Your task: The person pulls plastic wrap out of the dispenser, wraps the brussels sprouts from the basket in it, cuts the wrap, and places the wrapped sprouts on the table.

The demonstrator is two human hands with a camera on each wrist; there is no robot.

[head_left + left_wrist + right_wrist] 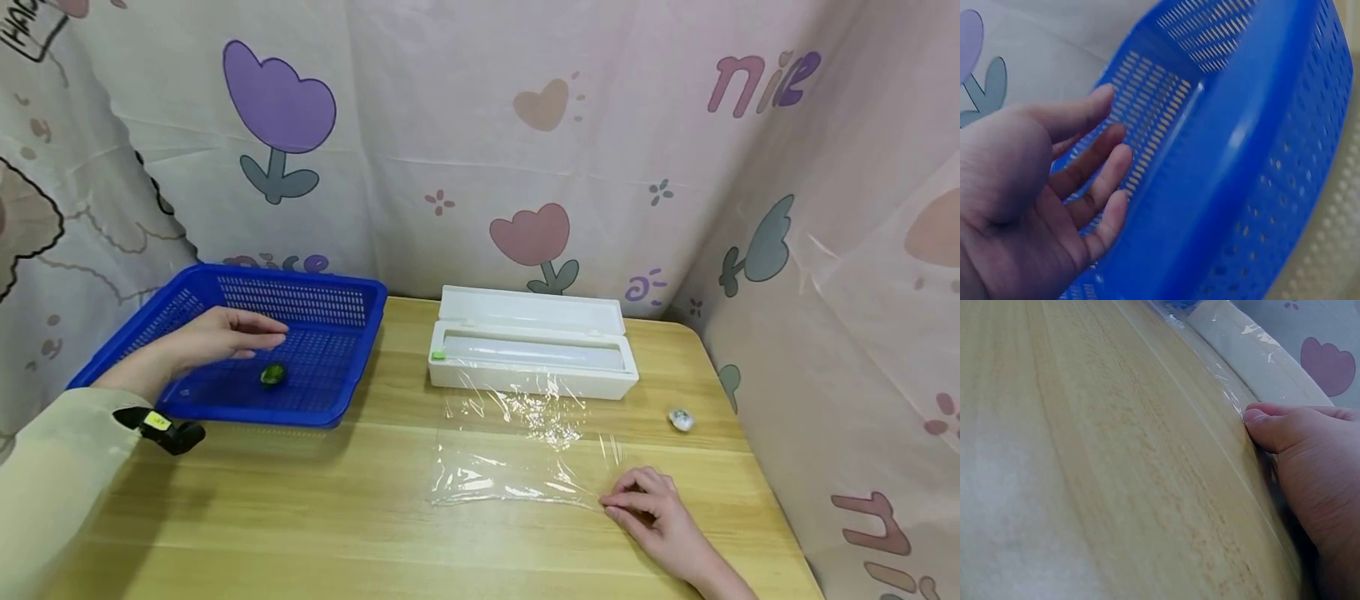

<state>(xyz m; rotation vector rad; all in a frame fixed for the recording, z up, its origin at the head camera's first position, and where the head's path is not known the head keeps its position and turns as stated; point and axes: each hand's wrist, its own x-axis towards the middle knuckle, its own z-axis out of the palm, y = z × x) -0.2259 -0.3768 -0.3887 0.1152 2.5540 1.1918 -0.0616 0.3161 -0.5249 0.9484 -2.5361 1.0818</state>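
Note:
My right hand (658,518) pinches the near right corner of a sheet of cling film (510,479) between thumb and fingers. The clear, shiny sheet runs out over the front of a white cling film box (528,311), whose lid stands raised at the back. Inside that box lies the film roll (532,352). In the right wrist view, the thumb (1263,422) presses on the film's edge. My left hand (217,340) hovers over the blue basket (356,358), its fingers loosely bent and holding nothing. A small round green object (273,375) lies in the basket, below the fingertips.
A small whitish, patterned round object (681,419) lies on the wooden table (337,517) near its right edge. Printed curtains (442,100) hang close behind the table and along its sides. The box's raised lid stands near the back curtain.

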